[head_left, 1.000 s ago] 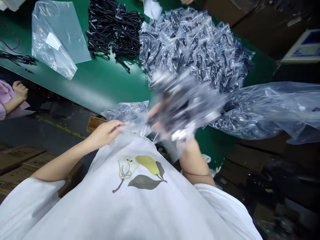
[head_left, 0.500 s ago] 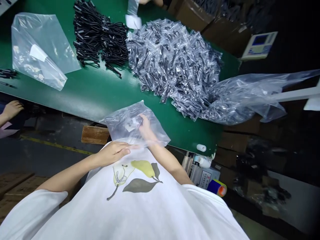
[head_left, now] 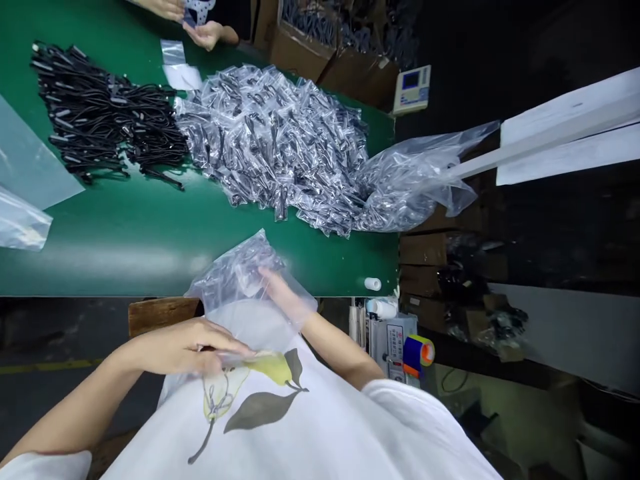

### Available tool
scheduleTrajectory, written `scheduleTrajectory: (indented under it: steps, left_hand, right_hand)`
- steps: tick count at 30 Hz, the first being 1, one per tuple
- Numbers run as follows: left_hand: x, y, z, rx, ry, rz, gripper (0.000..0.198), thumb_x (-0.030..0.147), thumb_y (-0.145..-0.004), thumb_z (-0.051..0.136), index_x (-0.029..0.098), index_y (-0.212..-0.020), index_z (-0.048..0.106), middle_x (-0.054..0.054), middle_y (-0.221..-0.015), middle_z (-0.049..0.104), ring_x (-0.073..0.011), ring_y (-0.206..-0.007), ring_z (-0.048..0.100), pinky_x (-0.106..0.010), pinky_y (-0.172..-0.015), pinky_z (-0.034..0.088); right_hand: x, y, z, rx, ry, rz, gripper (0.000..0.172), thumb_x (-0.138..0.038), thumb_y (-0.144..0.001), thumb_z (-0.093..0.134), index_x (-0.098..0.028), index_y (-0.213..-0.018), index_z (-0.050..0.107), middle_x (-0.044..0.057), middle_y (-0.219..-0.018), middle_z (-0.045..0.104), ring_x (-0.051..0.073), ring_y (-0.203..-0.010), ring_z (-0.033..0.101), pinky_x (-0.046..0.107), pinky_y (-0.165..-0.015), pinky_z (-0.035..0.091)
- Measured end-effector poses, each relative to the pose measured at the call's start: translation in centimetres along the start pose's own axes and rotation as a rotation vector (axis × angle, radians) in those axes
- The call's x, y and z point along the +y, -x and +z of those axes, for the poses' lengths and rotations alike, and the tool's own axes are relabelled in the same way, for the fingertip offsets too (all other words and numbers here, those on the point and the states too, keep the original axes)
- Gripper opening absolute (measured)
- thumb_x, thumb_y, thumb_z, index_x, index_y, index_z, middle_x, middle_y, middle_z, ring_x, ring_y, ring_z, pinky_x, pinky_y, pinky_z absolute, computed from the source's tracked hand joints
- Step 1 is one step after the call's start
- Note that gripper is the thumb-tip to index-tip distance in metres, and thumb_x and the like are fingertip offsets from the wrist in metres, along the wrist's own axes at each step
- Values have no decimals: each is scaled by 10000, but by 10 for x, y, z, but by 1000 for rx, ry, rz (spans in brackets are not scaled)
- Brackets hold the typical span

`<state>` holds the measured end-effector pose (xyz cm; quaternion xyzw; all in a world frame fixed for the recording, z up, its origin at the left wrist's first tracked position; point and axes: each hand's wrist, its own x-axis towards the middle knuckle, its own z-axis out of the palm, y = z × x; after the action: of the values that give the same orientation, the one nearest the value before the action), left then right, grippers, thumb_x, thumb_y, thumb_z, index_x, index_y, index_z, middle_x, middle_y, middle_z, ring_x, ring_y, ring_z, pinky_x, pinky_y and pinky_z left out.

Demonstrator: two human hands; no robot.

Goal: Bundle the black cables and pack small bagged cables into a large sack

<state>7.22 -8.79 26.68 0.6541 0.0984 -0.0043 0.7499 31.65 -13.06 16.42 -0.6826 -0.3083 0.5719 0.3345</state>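
Observation:
A large clear plastic bag hangs in front of my shirt at the table's near edge. My left hand pinches its mouth edge between thumb and fingers. My right hand is inside the bag, seen through the film, with its fingers toward the far end. Beside those fingers is a crumpled, clear and whitish bundle; I cannot make out whether they grip it. Beyond the bag, a big heap of small clear bags with dark cables covers the green table.
Bundled black cables lie at left, near another large clear bag. A co-worker's hands show at the far side. At right are a clear plastic sack, a white roll, a tape roll and a display device.
The view has turned and shifted right, so the table things sit farther left. My left hand has drawn the bag's mouth toward my body. My right hand stays inside the bag.

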Motion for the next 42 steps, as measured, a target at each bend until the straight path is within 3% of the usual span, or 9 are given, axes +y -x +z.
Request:
scheduleTrajectory:
  steps: [3, 7, 10, 12, 15, 19, 26, 33, 42]
  left_hand:
    - [-3, -25, -55, 255, -40, -129, 525, 573, -964, 494, 270, -1362, 655, -58, -887, 737, -168, -722, 650, -256, -682, 525]
    - [-9, -108, -151, 722, -231, -305, 527, 467, -963, 460, 185, -1379, 617, -47, -839, 690, -155, -665, 609, -256, -641, 521]
    - [-9, -199, -221, 793, -542, -336, 538, 291, -972, 384, 192, -1489, 498, -83, -933, 712, -177, -714, 653, -291, -713, 544]
    - [-9, -255, -259, 818, -900, -419, 595, 148, -939, 374, 207, -1526, 444, -138, -1092, 704, -219, -874, 690, -340, -830, 545]
    - [-17, -307, -293, 757, -1125, -592, 643, 57, -899, 369, 204, -1520, 445, -186, -1186, 676, -271, -1009, 694, -392, -889, 537]
    - [-39, -316, -301, 756, -1122, -633, 549, 135, -952, 350, 177, -1485, 475, -182, -1228, 647, -290, -1021, 695, -384, -855, 541]
    - [-52, -319, -293, 860, -1109, -665, 490, 367, -1036, 334, 175, -1470, 458, -182, -1253, 594, -286, -1034, 680, -346, -814, 525]
    - [-56, -316, -298, 723, -1231, -619, 463, 69, -948, 325, 123, -1336, 572, -195, -1090, 655, -290, -1020, 644, -408, -879, 485]
    - [-50, -302, -321, 539, -1453, -377, 338, 103, -959, 376, 169, -986, 707, -191, -1139, 624, -326, -1141, 527, -506, -1032, 398]
  right_hand:
    - [-14, 23, -59, -316, 2, 162, 248, -420, -855, 750, -173, -852, 734, 68, -809, 734, 199, -800, 719, 319, -745, 588]
    - [-78, 3, -159, -925, 88, 355, 375, -477, -758, 804, -162, -960, 778, 87, -798, 761, 228, -739, 739, 323, -661, 591]
    - [-134, -85, -191, -536, 274, 1, 423, -549, -918, 582, -159, -957, 740, 72, -793, 753, 183, -681, 706, 319, -665, 584]
    - [-161, -167, -182, -45, 593, -347, 353, -450, -982, 500, -180, -982, 727, 62, -814, 746, 192, -769, 701, 340, -759, 582]
    - [-173, -273, -153, 169, 732, -421, 291, -214, -969, 499, -137, -1196, 665, 160, -1094, 715, 283, -1070, 648, 471, -984, 493]
    - [-154, -321, -142, 220, 834, -441, 414, -62, -916, 460, -13, -1309, 580, 288, -1274, 593, 376, -1213, 539, 561, -1062, 384]
    - [-104, -266, -173, 49, 1030, -385, 428, -146, -999, 352, -227, -1263, 677, 169, -1194, 601, 312, -1090, 582, 441, -956, 446]
    - [-33, -244, -185, -36, 972, -168, 251, -226, -985, 472, -197, -989, 721, 74, -977, 672, 207, -926, 672, 315, -888, 517]
    - [6, -231, -136, 68, 958, -83, 474, -40, -810, 604, -126, -1275, 567, 190, -1206, 645, 276, -1064, 664, 363, -895, 514]
